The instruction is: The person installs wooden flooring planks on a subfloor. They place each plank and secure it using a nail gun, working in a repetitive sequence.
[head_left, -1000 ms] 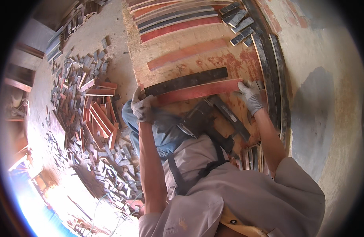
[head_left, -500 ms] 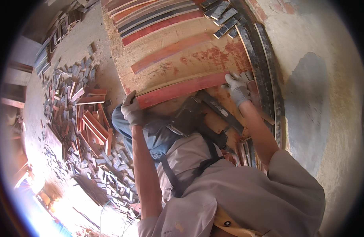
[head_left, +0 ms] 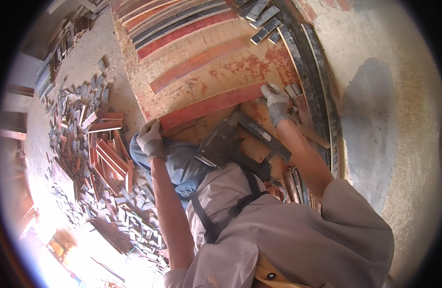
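Observation:
A long red wooden strip (head_left: 209, 106) lies crosswise in front of me, its left end slightly nearer. My left hand (head_left: 150, 138), in a grey knit glove, is closed on the left end at the board's edge. At the other end, my gloved right hand (head_left: 277, 103) grips with thumb and bent fingers. Just below the strip, a dark nail gun (head_left: 221, 141) rests by my lap, its long magazine pointing toward my right forearm. Farther off, a similar reddish strip (head_left: 197, 65) lies alone on the wooden board (head_left: 185, 47).
Several red and dark strips (head_left: 187, 33) lie in a row at the far side. Short dark blocks (head_left: 266, 30) sit at the upper right, beside long dark battens (head_left: 314, 72) along the wall. To the left, a heap of offcuts (head_left: 82, 129) covers the floor.
My right fingers have curled more around the strip's end, and my left hand has shifted its hold at the left end. The whole view has moved slightly; the nail gun shows more fully.

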`<move>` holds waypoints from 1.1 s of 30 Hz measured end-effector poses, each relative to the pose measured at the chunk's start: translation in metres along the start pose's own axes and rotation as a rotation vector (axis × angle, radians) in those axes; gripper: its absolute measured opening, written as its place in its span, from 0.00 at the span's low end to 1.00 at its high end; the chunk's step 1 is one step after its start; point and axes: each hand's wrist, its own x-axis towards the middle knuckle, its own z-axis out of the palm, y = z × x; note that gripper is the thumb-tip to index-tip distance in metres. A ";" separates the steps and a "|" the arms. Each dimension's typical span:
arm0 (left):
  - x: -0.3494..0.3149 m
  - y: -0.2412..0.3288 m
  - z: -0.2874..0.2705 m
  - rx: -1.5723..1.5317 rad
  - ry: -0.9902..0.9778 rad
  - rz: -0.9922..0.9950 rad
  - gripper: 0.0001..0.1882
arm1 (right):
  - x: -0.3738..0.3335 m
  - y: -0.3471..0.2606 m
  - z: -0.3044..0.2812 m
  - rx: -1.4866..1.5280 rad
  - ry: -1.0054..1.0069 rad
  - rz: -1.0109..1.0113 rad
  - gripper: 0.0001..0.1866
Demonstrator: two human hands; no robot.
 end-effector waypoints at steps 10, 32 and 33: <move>-0.024 0.004 0.002 -0.038 0.050 -0.071 0.22 | -0.003 0.002 0.010 -0.119 -0.035 -0.052 0.15; -0.024 0.000 -0.016 0.146 0.087 0.002 0.19 | -0.022 0.002 0.009 -0.299 -0.081 -0.014 0.16; -0.024 0.000 -0.015 0.145 0.088 0.001 0.19 | -0.022 0.001 0.009 -0.310 -0.089 -0.015 0.17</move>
